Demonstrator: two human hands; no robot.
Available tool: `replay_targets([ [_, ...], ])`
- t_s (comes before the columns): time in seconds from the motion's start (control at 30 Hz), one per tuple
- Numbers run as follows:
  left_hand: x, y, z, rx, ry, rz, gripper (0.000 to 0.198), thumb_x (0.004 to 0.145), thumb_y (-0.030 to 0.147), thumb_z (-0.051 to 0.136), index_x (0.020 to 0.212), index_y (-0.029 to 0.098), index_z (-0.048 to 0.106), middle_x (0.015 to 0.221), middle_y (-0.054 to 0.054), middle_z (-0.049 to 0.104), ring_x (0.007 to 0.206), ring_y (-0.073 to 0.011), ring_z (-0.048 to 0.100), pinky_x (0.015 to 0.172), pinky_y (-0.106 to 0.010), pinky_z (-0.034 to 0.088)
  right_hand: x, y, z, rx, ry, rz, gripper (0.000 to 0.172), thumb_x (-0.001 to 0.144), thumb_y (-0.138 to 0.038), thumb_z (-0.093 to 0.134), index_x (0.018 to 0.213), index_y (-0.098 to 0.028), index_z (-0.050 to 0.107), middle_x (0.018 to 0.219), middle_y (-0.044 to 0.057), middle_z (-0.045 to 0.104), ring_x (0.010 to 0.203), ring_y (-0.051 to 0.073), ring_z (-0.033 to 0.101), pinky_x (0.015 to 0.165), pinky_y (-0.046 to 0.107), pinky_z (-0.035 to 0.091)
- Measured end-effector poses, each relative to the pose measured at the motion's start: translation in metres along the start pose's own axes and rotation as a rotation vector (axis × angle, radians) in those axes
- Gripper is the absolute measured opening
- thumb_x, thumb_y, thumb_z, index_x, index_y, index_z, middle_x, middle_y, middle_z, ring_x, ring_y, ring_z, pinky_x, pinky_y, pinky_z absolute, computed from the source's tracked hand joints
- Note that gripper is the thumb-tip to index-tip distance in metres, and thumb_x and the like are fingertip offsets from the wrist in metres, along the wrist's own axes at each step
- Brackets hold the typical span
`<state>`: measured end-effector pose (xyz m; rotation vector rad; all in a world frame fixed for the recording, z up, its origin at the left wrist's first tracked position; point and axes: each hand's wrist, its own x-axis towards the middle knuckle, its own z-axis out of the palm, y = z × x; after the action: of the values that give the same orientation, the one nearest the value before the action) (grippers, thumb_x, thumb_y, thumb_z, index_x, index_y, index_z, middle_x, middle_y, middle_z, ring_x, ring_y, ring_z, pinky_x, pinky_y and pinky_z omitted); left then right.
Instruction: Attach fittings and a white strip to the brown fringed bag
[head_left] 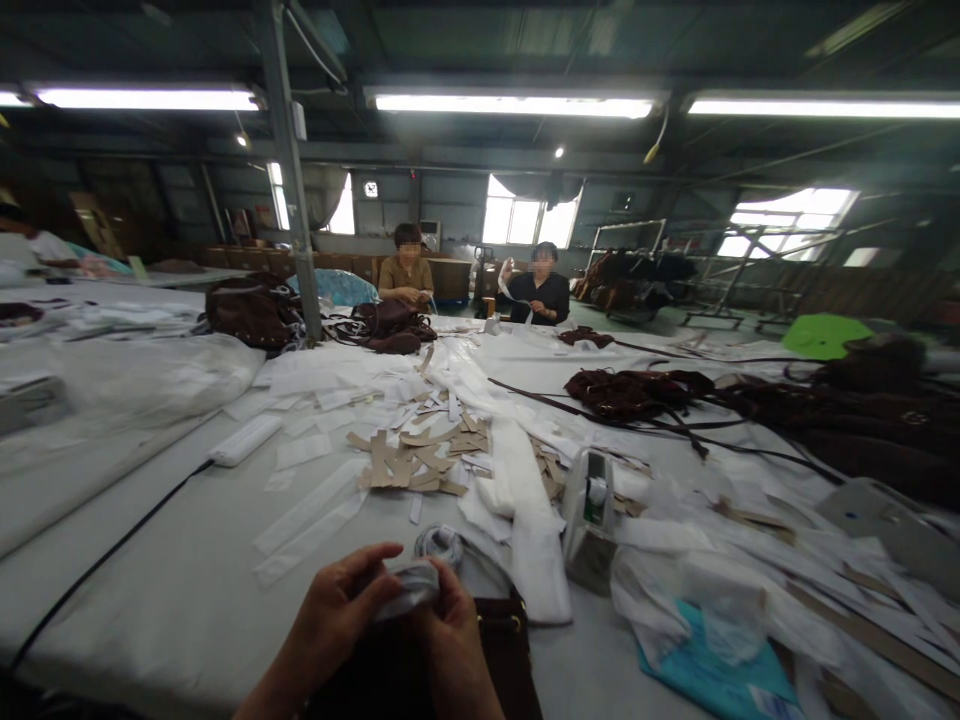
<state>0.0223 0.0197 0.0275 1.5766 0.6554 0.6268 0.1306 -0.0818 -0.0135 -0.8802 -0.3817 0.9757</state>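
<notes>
Between my left hand (330,605) and my right hand (452,620) is a white, paper-like wrapped bundle (411,586). My left fingers curl round its left end, while my right thumb and fingers pinch the other end. What lies inside the wrapping cannot be made out. Under both hands is a dark brown bag (504,650) with metal eyelets along its top edge, partly hidden by my wrists. Just beyond my fingers, a coiled pale strap or strip (440,543) rests on the white table (187,590).
Brown card scraps (412,465) lie mid-table beside a long white padded strip (525,510). A grey tape dispenser (591,520) and a blue packet (720,665) are on the right, with brown bags (637,395) beyond. A black cable (112,560) crosses the left. Two people (405,270) sit opposite.
</notes>
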Motion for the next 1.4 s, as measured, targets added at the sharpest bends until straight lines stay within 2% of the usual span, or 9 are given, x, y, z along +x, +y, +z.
replay_targets([
  [0.13,0.002,0.002,0.001,-0.056,0.009,-0.051,0.039,0.075,0.045,0.072,0.101,0.017,0.072,0.079,-0.004,0.073,0.069,-0.0204,0.065,0.061,-0.025,0.052,-0.005,-0.008,0.012,0.144,0.008,0.02,0.034,0.069,-0.021,0.08,0.098,-0.018,0.063,0.081,-0.001,0.068,0.068,0.01,0.058,0.065,0.02,0.045],
  [0.3,0.003,0.003,0.005,-0.073,-0.108,-0.029,0.038,0.078,0.047,0.069,0.099,0.016,0.073,0.09,-0.007,0.075,0.084,-0.024,0.067,0.075,-0.028,0.053,-0.007,-0.012,0.022,0.232,0.016,0.017,0.029,0.064,-0.02,0.084,0.089,-0.015,0.069,0.078,0.001,0.069,0.066,0.008,0.058,0.062,0.017,0.044],
  [0.5,-0.002,-0.005,0.002,-0.111,-0.061,-0.127,0.048,0.074,0.052,0.072,0.104,0.015,0.071,0.071,-0.004,0.072,0.049,-0.0137,0.056,0.042,-0.021,0.041,-0.005,-0.008,0.019,0.162,0.073,0.053,0.031,0.061,-0.022,0.084,0.087,-0.012,0.071,0.07,0.001,0.067,0.057,0.007,0.053,0.054,0.017,0.041],
  [0.7,-0.001,0.005,0.006,-0.166,-0.107,-0.102,0.04,0.074,0.049,0.073,0.099,0.017,0.073,0.075,-0.003,0.072,0.066,-0.0157,0.061,0.057,-0.02,0.048,-0.005,-0.009,0.021,0.264,0.014,0.041,0.029,0.062,-0.021,0.084,0.087,-0.015,0.072,0.075,0.001,0.069,0.062,0.008,0.056,0.06,0.017,0.045],
  [0.83,0.001,0.01,0.01,-0.106,-0.198,-0.112,0.051,0.078,0.055,0.066,0.108,0.015,0.068,0.077,-0.004,0.07,0.046,-0.0087,0.048,0.041,-0.018,0.037,-0.007,-0.006,0.018,0.313,0.019,0.064,0.028,0.062,-0.017,0.084,0.087,-0.016,0.072,0.076,0.002,0.069,0.066,0.009,0.06,0.062,0.017,0.047],
  [0.93,0.001,0.01,0.011,0.001,-0.314,-0.08,0.048,0.084,0.056,0.057,0.107,0.015,0.067,0.07,-0.002,0.065,0.039,-0.0057,0.038,0.036,-0.018,0.028,-0.007,-0.002,0.014,0.313,0.027,0.054,0.027,0.064,-0.017,0.084,0.087,-0.016,0.071,0.076,0.002,0.07,0.066,0.01,0.061,0.062,0.018,0.047],
  [1.2,-0.009,0.007,0.012,-0.057,-0.239,-0.044,0.039,0.083,0.055,0.06,0.077,0.016,0.06,0.061,0.004,0.051,0.047,-0.0072,0.04,0.043,-0.017,0.032,-0.009,-0.011,0.019,0.333,0.066,0.07,0.033,0.063,-0.02,0.085,0.089,-0.019,0.065,0.065,-0.003,0.065,0.052,0.008,0.057,0.05,0.018,0.046],
  [1.33,-0.01,0.009,0.011,0.014,-0.306,-0.028,0.036,0.087,0.051,0.055,0.087,0.017,0.064,0.067,0.002,0.056,0.052,-0.0093,0.044,0.048,-0.019,0.036,-0.009,-0.012,0.016,0.304,0.07,0.074,0.037,0.062,-0.019,0.085,0.09,-0.018,0.062,0.066,-0.002,0.066,0.051,0.009,0.057,0.048,0.018,0.046],
  [1.4,-0.008,0.012,0.011,0.057,-0.347,0.014,0.033,0.09,0.048,0.052,0.095,0.018,0.065,0.076,-0.001,0.062,0.063,-0.0132,0.052,0.058,-0.02,0.042,-0.009,-0.011,0.014,0.316,0.102,0.061,0.04,0.059,-0.018,0.087,0.089,-0.018,0.061,0.067,-0.002,0.067,0.052,0.008,0.058,0.05,0.018,0.046],
])
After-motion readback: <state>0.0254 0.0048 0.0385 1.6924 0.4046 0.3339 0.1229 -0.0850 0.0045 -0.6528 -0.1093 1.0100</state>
